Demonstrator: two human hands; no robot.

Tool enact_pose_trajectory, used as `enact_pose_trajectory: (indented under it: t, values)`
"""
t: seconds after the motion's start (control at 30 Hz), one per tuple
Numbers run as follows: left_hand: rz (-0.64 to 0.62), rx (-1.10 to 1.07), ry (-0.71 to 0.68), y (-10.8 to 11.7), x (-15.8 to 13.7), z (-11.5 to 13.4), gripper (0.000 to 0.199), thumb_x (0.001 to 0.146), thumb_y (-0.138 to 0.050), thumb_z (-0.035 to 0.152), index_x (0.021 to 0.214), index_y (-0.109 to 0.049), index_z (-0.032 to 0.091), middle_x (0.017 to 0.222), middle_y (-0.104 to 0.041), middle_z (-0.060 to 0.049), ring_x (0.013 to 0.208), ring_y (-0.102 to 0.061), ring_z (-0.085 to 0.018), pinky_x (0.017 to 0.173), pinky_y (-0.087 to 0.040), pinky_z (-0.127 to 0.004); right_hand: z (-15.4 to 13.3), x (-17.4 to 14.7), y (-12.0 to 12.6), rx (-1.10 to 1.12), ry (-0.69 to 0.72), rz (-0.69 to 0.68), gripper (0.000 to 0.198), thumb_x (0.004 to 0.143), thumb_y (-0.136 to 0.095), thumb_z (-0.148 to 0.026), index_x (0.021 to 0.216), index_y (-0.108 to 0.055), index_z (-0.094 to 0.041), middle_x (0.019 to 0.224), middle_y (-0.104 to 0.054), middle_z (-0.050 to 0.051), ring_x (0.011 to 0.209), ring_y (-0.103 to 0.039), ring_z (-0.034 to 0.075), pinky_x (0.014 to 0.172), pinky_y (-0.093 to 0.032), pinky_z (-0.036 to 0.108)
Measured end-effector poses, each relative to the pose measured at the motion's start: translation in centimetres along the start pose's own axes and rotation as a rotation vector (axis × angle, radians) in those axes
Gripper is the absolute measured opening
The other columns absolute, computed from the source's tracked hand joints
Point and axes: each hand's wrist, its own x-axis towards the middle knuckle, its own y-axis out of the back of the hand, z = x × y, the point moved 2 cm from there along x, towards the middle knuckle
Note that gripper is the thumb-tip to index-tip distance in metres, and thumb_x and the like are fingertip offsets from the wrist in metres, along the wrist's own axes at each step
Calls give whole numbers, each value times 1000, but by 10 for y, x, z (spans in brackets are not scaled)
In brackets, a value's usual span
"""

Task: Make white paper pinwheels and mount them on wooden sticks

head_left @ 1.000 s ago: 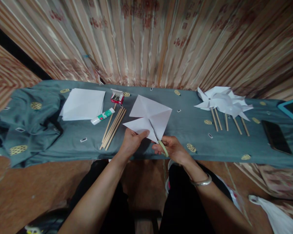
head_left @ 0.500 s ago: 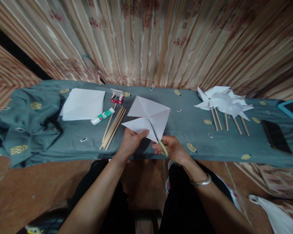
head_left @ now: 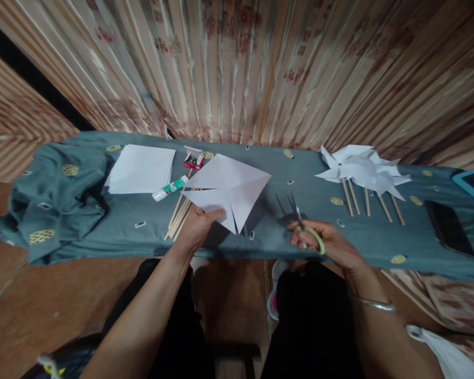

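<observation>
While open, red box [head_left: 193,158] holding pins

just one head cam, looking forward and down at the near table [head_left: 300,210], curtain [head_left: 237,63] far behind

A long, narrow surface [head_left: 379,239] runs across the view, draped in a grey-teal cloth [head_left: 63,205] patterned with small yellow ovals; the cloth bunches in loose folds at the left end. Behind it hangs a shiny pleated curtain [head_left: 237,68] in beige and pale pink stripes with reddish-brown motifs, catching soft light along its folds. A dark vertical gap [head_left: 31,79] shows at the left. Below lies a reddish-brown floor [head_left: 51,310], dimly lit.
</observation>
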Motion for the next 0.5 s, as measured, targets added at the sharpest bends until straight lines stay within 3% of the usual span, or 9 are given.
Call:
enact_pose_trajectory:
  t: [0.07,0.17,0.27,0.37,0.5]
  values:
    - [-36,37,53,-2,-4,-5,31,46,-76,14,76,-70,17,79,-73,-2,74,-66,-19,76,-51,-30,-3,6,6,76,103,227,54,60,-77,-61,92,-67,-18,75,-71,5,58,-57,12,51,-42,24]
    - [-107,160,168,-10,-15,-13,25,46,-73,14,71,-70,15,70,-72,-2,62,-64,-18,63,-50,-29,-11,20,4,178,225,339,55,58,-77,-63,92,-66,-20,75,-71,4,62,-59,14,56,-45,26]
    - [-207,260,219,-21,-25,-18,19,47,-70,15,66,-69,15,66,-71,-3,62,-64,-20,61,-50,-30,-18,33,-1,195,245,301,53,57,-77,-64,86,-67,-20,70,-67,0,60,-56,12,56,-43,25]
    - [-278,293,204,-29,-29,-18,20,48,-67,14,69,-70,16,68,-71,-3,69,-67,-22,67,-51,-31,-20,40,-7,190,202,209,46,51,-84,-54,78,-68,-19,61,-61,-5,53,-49,8,51,-39,22]
    - [-282,244,277,-27,-27,-18,20,48,-69,18,68,-71,15,64,-71,-2,61,-65,-21,61,-49,-29,-17,43,-18,279,131,126,41,45,-88,-39,75,-69,-19,66,-67,-4,57,-55,10,56,-44,22]
